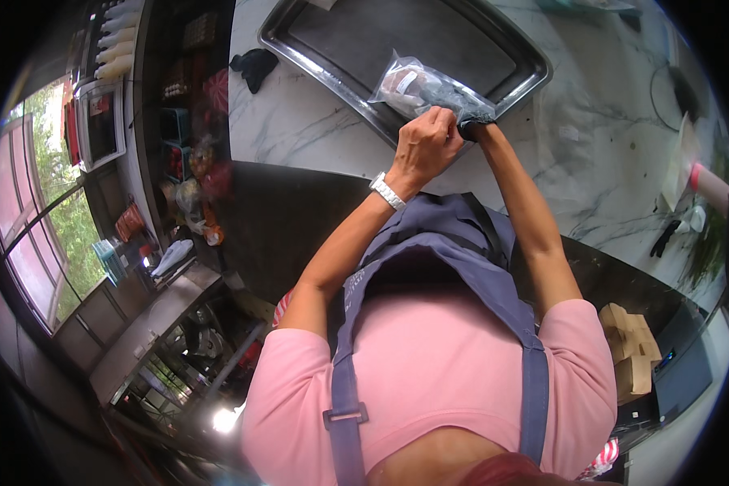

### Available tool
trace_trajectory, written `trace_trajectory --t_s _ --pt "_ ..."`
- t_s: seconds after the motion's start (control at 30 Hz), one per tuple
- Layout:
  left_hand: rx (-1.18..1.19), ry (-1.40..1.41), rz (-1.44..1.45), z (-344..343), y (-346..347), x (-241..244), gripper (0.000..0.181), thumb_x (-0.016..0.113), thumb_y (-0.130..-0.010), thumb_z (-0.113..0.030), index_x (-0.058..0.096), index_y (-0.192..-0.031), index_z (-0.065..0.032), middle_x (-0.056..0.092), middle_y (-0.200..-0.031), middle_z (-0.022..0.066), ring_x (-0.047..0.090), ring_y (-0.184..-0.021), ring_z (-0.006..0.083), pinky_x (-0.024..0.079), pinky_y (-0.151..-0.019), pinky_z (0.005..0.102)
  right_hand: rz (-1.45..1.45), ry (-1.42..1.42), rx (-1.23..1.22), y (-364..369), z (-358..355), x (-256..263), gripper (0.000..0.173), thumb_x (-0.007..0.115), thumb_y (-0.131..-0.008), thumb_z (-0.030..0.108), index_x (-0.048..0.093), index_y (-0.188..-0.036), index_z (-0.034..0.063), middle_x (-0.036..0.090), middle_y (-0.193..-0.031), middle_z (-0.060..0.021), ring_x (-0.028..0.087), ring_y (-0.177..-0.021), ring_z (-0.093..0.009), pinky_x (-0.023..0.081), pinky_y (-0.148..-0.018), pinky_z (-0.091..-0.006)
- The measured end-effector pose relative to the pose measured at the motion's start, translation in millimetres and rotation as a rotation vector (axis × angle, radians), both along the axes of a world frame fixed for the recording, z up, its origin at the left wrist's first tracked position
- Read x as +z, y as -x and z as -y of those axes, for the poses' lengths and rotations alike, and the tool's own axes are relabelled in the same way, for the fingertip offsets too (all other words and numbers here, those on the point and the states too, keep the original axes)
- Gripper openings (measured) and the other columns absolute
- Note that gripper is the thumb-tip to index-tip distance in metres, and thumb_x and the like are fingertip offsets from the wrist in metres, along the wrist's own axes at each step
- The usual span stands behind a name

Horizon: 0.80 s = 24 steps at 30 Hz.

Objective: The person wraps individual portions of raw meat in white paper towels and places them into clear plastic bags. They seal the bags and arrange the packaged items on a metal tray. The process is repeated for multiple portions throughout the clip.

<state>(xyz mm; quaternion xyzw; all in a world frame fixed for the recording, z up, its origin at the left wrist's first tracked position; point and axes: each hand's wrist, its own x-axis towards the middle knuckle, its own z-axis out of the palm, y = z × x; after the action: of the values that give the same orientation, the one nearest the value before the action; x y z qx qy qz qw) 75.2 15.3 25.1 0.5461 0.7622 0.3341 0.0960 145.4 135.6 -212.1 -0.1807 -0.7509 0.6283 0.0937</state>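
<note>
A clear plastic bag (455, 86) with a small pale label holds a brown item (404, 82), perhaps a baked good. Above the near edge of a dark metal baking tray (340, 82), my right hand (442, 97) grips the bagged item. It wears a black glove and shows through the plastic; whether it is inside or under the bag is unclear. Beside the right wrist, my bare left hand (428, 138) has its fingers pinched together at the bag's near edge. A white watch (387, 191) is on the left wrist.
The tray rests on a white marbled table (304, 130). A black glove (255, 68) lies left of it. Clear plastic (562, 127) lies on the right, with a dark item (665, 238) farther along. Brown paper or cardboard (629, 346) sits below the right edge.
</note>
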Motion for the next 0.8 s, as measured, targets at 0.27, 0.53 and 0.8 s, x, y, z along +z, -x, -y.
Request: trace_trajectory --t_s 0.27,0.53,0.8 --pt "-0.027 -0.082 0.077 -1 2 18 0.011 0.060 -0.071 0.001 0.053 -0.080 -0.0007 0.054 -0.073 0.0111 0.058 -0.061 0.0246 0.048 -0.058 0.0326 -0.057 0.109 0.032 21 12 51 0.005 0.056 -0.074 0.015 0.055 -0.075 0.0101 0.057 -0.073 -0.0059 0.057 -0.070 -0.020 0.043 -0.064 -0.0327" --pt "0.109 -0.121 0.137 13 9 28 0.007 0.060 -0.074 0.000 0.055 -0.080 -0.0001 0.056 -0.071 0.0098 0.059 -0.058 0.0201 0.048 -0.055 0.0299 -0.080 0.496 -0.035 52 34 139 0.009 0.056 -0.076 0.015 0.058 -0.082 0.0085 0.060 -0.079 -0.0073 0.059 -0.075 -0.021 0.045 -0.068 -0.0331" --pt "0.374 -0.198 0.243 17 67 68 0.008 0.060 -0.073 -0.006 0.058 -0.072 0.0017 0.058 -0.060 0.0087 0.058 -0.053 0.0149 0.046 -0.052 0.0259 -0.071 -0.573 0.295 23 8 282 0.027 0.054 -0.084 0.022 0.055 -0.107 0.0080 0.059 -0.096 -0.0135 0.056 -0.089 -0.032 0.044 -0.079 -0.0421"
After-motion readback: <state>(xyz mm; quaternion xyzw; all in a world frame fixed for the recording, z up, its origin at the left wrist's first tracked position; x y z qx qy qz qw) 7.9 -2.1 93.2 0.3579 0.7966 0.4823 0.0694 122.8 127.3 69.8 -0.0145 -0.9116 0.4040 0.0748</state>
